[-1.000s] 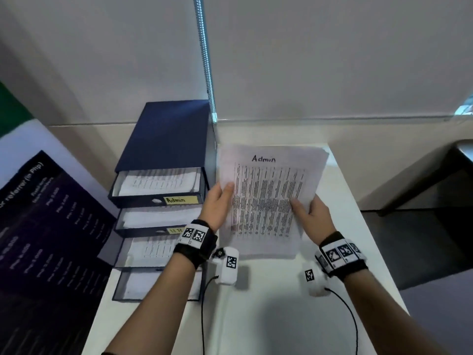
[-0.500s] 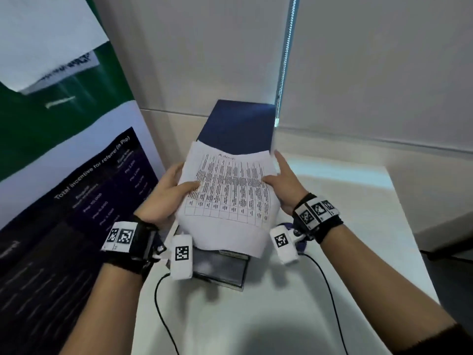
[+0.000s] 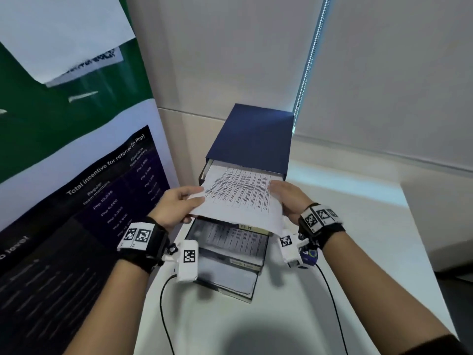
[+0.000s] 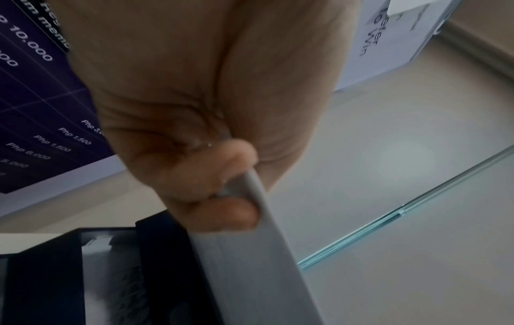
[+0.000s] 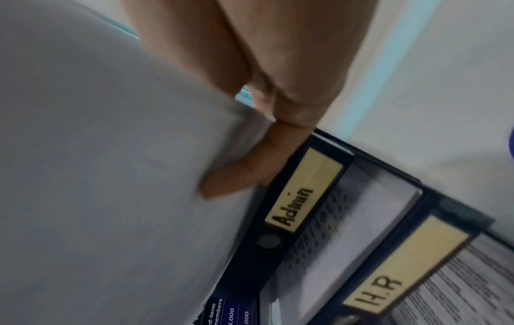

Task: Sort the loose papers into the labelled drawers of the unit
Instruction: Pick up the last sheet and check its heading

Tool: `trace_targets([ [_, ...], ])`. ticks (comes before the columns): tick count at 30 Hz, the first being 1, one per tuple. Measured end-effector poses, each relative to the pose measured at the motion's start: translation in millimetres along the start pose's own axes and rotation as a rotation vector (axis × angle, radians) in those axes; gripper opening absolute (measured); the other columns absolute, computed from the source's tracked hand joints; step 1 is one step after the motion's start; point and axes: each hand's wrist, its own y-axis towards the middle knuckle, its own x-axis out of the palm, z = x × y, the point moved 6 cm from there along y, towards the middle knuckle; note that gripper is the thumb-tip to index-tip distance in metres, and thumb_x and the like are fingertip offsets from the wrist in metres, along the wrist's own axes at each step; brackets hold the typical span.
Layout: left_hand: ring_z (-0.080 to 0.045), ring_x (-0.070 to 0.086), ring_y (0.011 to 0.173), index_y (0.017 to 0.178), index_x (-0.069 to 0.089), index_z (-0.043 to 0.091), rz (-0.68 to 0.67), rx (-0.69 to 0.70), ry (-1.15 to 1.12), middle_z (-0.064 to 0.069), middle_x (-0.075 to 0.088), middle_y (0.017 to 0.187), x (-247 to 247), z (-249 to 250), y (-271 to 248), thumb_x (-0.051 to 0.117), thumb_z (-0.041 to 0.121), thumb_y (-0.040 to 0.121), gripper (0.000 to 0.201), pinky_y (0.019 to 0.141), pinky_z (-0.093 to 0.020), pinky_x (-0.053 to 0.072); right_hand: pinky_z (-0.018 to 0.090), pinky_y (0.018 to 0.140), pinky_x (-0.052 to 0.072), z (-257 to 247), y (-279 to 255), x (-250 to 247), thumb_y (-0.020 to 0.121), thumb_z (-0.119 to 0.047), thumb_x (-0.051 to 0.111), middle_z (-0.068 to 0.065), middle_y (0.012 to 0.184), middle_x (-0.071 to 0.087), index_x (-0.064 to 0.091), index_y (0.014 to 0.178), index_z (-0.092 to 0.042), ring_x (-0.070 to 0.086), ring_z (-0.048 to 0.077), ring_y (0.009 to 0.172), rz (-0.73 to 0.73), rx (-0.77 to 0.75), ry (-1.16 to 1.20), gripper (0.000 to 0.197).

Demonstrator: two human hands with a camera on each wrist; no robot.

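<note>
A stack of printed papers point(image 3: 238, 198) is held over the dark blue drawer unit point(image 3: 253, 134), its far edge inside the open top drawer. My left hand point(image 3: 194, 196) pinches the stack's left edge, thumb on top. In the left wrist view the fingers point(image 4: 222, 211) curl under the paper edge point(image 4: 250, 252). My right hand point(image 3: 279, 190) grips the right edge, and its fingers point(image 5: 239, 176) press the underside of the papers point(image 5: 111, 176). Just below sits the top drawer's yellow "Admin" label point(image 5: 300, 191), with the "H.R" label point(image 5: 389, 274) on the drawer under it.
Lower drawers point(image 3: 230, 242) stand pulled out in steps, holding printed sheets. A large poster banner point(image 3: 76, 201) stands close on the left. The unit sits on a white table point(image 3: 230, 324) against the wall. A blind chain point(image 3: 307, 73) hangs behind. Wrist-camera cables trail on the table.
Both hands carried the papers from the table right of the unit to the unit's front. The far edge has slid into the top drawer. My view turned left.
</note>
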Motion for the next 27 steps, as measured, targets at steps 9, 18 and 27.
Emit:
trace_targets([
  [9,-0.022,0.06,0.104,0.11,0.073,0.028,0.287,0.212,0.403,-0.009,0.059,0.123,26.1,10.7,69.7,0.065,0.054,0.087,0.036,0.098,-0.039,0.05,0.016,0.057,0.057,1.5,1.5,-15.0,0.084,0.005,0.068,0.011,0.081,0.067,0.066,0.111,0.007,0.063,0.007,0.054,-0.154,0.043,-0.018,0.027],
  [18,-0.022,0.056,0.119,0.115,0.07,0.031,-0.012,0.364,1.337,0.003,0.064,0.128,83.9,-3.1,109.6,0.015,0.056,0.101,0.061,0.115,-0.05,0.014,0.029,0.071,0.061,-21.8,58.6,-2.4,0.08,0.005,0.073,0.021,0.081,0.071,0.072,0.08,0.005,0.071,0.021,0.066,0.049,-0.031,-0.23,0.001],
  [27,-0.024,0.033,0.141,0.129,0.062,0.028,0.346,0.541,0.895,-0.004,0.04,0.152,53.6,-12.6,85.1,0.047,0.047,0.099,0.039,0.116,-0.053,0.018,0.024,0.082,0.053,-51.3,65.3,4.3,0.07,-0.044,0.084,-0.004,0.092,0.07,0.074,0.099,-0.021,0.066,0.01,0.082,0.063,-0.327,-1.07,0.038],
])
